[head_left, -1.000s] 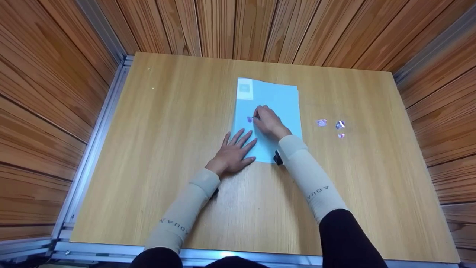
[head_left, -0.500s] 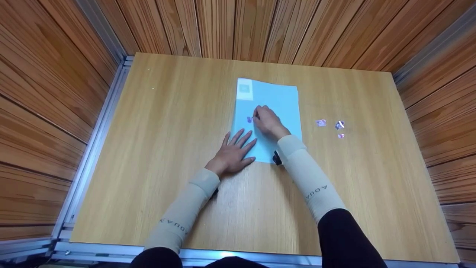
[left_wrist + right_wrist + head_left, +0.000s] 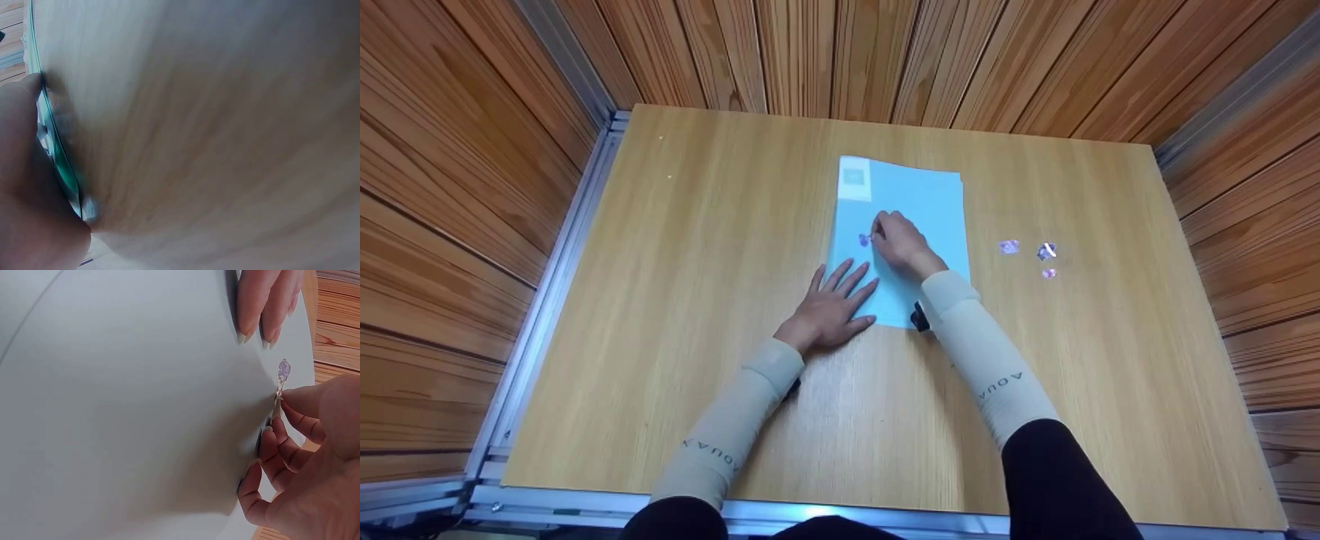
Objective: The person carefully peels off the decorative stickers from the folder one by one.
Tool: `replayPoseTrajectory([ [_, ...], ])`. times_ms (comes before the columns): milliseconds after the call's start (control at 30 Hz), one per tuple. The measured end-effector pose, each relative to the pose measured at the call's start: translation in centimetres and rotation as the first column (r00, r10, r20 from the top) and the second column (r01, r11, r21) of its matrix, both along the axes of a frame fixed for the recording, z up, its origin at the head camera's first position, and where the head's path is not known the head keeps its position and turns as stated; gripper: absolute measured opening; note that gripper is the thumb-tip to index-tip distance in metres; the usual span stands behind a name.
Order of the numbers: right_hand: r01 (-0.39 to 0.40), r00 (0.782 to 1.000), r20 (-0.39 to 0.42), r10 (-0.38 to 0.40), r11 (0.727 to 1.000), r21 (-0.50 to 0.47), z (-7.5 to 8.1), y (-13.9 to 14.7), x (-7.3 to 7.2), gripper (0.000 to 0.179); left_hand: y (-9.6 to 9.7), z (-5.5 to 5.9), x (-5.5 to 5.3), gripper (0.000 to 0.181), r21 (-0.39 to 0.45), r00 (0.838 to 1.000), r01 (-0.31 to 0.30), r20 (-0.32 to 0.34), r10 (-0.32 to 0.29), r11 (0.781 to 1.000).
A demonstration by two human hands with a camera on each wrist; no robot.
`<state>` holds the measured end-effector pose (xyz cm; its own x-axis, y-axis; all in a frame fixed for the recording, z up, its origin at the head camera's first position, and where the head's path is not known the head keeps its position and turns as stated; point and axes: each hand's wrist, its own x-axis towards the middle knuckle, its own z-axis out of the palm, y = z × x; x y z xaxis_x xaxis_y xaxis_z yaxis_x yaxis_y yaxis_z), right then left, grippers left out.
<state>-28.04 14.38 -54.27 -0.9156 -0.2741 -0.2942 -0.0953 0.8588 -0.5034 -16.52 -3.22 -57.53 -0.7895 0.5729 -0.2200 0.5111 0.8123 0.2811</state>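
A light blue folder [image 3: 919, 196] with a pale label at its top left corner lies on the table. My left hand [image 3: 826, 311] rests flat on its lower left part, fingers spread, the thumb along the near edge. Thumb and fingertips of my right hand [image 3: 901, 244] pinch the near end of a small glittery purple sticker [image 3: 284, 370] over the folder's left half. The sticker's wider end sticks out from the pinch, close over the blue surface, while the fingertips hide the rest. In the left wrist view, part of the left hand [image 3: 25, 169] shows beside the folder's edge.
Several shiny purple pieces lie on the wooden table [image 3: 697, 247] right of the folder: one piece [image 3: 1009, 247] nearer, another piece [image 3: 1046, 250] farther right, and a smaller piece [image 3: 1048, 274] below that. Wood-panelled walls [image 3: 870, 60] and a metal frame [image 3: 562, 255] border the table.
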Motion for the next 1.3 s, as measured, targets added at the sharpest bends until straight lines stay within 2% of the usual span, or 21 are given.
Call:
replayPoseTrajectory([
  [700, -0.055, 0.998, -0.025, 0.054, 0.996, -0.07, -0.2, 0.7, 0.0, 0.022, 0.0, -0.3, -0.1, 0.069, 0.015, 1.0, 0.0, 0.004, 0.0, 1.0],
  [967, -0.024, 1.0, -0.013, 0.023, 0.996, -0.091, -0.1, 0.9, 0.1, 0.021, 0.0, -0.3, -0.1, 0.069, 0.014, 1.0, -0.004, -0.004, 0.004, 1.0],
  [1300, 0.036, 0.999, 0.015, -0.033, 0.985, -0.171, 0.2, 1.5, 0.2, 0.02, 0.0, -0.2, 0.0, 0.069, 0.01, 1.0, -0.002, -0.008, 0.002, 1.0],
])
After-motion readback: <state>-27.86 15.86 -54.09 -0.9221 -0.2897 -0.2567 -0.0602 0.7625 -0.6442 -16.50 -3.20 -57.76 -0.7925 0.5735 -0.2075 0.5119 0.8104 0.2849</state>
